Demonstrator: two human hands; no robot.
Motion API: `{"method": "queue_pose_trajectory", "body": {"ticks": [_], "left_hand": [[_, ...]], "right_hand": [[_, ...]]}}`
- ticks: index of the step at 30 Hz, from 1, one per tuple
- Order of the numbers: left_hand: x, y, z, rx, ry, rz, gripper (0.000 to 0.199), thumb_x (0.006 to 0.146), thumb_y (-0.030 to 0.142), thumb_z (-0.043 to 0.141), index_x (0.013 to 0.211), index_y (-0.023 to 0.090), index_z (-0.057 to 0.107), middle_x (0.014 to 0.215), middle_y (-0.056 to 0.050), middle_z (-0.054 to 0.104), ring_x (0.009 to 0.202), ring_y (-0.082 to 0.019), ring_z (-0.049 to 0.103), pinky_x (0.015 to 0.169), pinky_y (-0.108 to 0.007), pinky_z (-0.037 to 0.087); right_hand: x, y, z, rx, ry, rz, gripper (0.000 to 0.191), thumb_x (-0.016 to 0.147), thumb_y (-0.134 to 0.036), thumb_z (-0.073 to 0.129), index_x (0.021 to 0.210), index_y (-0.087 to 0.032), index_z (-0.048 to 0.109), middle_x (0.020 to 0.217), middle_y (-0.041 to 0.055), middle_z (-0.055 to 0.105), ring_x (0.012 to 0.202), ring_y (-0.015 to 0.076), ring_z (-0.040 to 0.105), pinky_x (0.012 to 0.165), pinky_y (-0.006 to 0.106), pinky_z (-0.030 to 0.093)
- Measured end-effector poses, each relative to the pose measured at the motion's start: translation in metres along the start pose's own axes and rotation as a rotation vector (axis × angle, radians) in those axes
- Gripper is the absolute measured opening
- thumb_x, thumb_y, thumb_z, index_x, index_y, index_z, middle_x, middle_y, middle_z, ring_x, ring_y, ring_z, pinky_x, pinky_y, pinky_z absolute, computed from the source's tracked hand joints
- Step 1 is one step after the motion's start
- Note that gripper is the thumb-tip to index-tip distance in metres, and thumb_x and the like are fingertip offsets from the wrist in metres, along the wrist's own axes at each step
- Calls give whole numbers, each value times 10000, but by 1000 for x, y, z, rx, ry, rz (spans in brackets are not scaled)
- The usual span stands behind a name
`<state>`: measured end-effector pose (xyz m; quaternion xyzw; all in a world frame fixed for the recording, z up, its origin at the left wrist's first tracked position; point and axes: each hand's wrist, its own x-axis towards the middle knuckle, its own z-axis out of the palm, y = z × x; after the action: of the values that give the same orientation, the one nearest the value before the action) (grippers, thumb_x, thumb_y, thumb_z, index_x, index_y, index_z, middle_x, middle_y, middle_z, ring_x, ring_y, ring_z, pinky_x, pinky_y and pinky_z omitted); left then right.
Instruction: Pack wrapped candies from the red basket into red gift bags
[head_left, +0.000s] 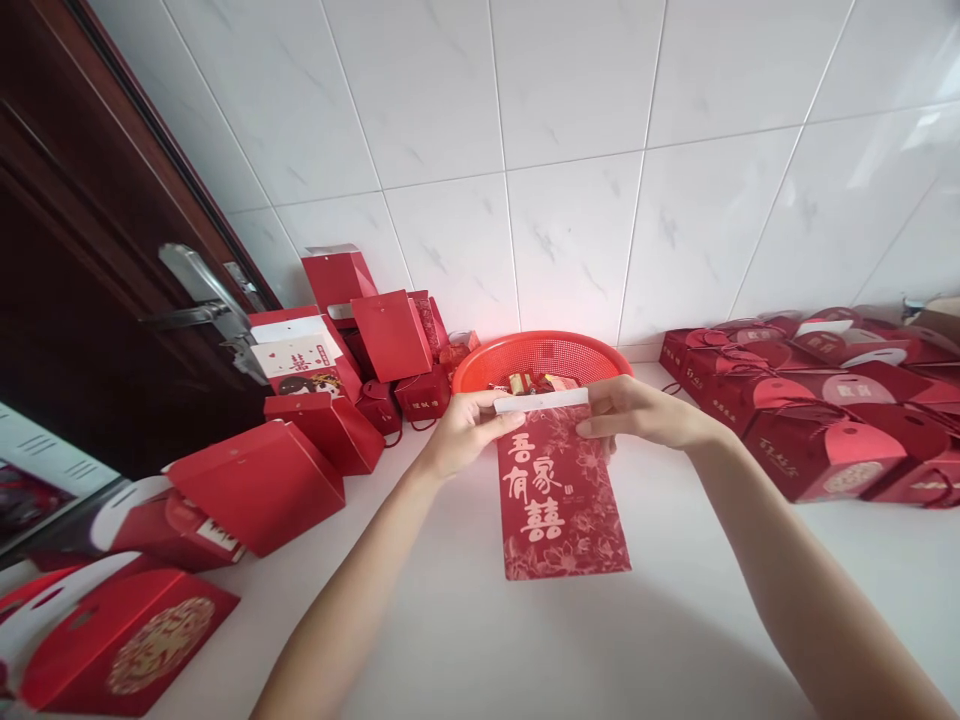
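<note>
A red paper gift bag (559,490) with white Chinese characters and a pale flower print hangs between my hands, above the white surface. Its white top edge faces up. My left hand (469,430) grips the upper left corner, thumb on the front. On the upper right corner, my right hand (637,412) is closed the same way, with its fingers partly hidden behind the bag. Just beyond the bag stands a red plastic basket (480,368) holding small wrapped pieces, which the bag and hands partly cover.
Folded red boxes (787,410) with cords stand in rows at the right. Several opened red boxes (255,480) crowd the left side, near a dark door with a metal handle (206,300). A white tiled wall (570,220) rises behind the white tabletop (450,620).
</note>
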<state>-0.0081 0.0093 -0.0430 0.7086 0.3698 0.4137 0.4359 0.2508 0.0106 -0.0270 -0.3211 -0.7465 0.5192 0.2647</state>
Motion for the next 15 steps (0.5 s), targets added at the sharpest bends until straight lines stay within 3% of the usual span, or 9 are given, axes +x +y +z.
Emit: {"method": "queue_pose_trajectory", "body": {"ticks": [4,7,10,15], "left_hand": [[2,-5,2,-70,-38,-97,287,722,411,826,750,139,740,713,-15,667,684,-143,581,685,-281,470],[3,-7,4,-143,-33,-146,312,693,412,846,812,139,752,714,-10,664,665,-132,571,655,-269,455],[4,-5,5,-112,14,-121,336,706,430,837,856,139,763,764,-25,690,704,-147,590,688,-281,466],[5,-2,8,-80,-5,-74,311,730,428,824,808,139,738,745,-8,652,706,-138,557,702,-276,439]], "right_hand": [[-1,1,-2,36,-66,104,399,805,-469,779,988,-126,689,625,-52,591,466,114,626,495,247,514],[0,2,-4,64,-72,121,391,796,-458,786,967,-120,688,638,-37,614,476,118,637,494,242,509],[1,3,-5,75,6,120,376,806,-462,777,934,-122,681,683,-13,634,544,132,664,532,252,529],[0,3,-7,63,-19,98,365,797,-458,788,922,-134,673,696,-17,627,563,131,661,561,261,539]]}}
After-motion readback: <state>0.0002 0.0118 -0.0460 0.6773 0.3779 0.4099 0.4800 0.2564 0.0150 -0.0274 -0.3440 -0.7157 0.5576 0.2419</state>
